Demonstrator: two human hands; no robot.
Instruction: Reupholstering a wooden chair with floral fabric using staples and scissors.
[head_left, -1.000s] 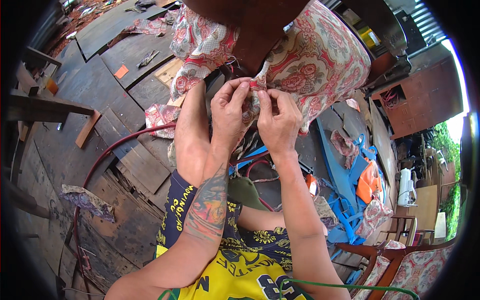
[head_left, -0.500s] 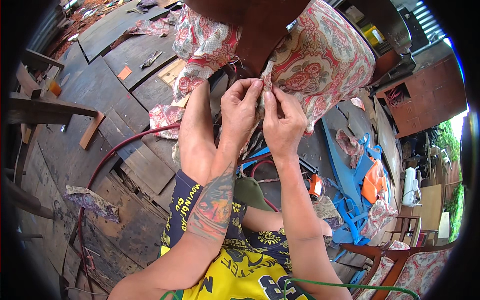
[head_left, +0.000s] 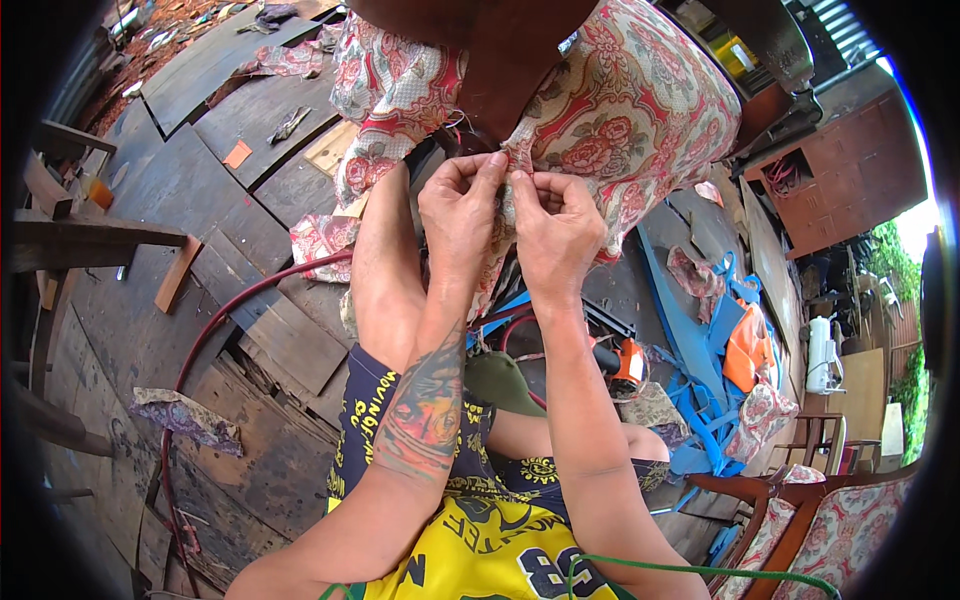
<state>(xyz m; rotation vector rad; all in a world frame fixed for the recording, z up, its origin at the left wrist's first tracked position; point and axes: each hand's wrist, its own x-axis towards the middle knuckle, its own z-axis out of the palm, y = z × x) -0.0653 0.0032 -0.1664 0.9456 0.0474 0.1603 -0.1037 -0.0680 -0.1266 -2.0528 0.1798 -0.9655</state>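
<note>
Floral upholstery fabric (head_left: 610,130), red and cream, covers a padded part of a dark wooden furniture frame (head_left: 490,60) in front of me. My left hand (head_left: 460,205) pinches the fabric's loose edge between thumb and fingers. Close beside it, my right hand (head_left: 555,220) grips the same edge, thumb and forefinger pressed together. Both hands are closed, with the fingertips almost meeting below the wooden piece. Another floral flap (head_left: 395,100) hangs to the left of the frame. A strip of the cloth falls between my wrists.
A red hose (head_left: 215,310) curves over the floorboards on the left. An orange and black tool (head_left: 628,362) lies right of my right forearm, near blue strips (head_left: 700,400) and orange cloth (head_left: 750,345). A floral-covered chair (head_left: 830,530) stands at lower right; wooden legs (head_left: 110,240) project at left.
The view has shifted slightly, so the scene sits a little further left. Both hands keep their pinch on the fabric edge, with the fingers slightly readjusted.
</note>
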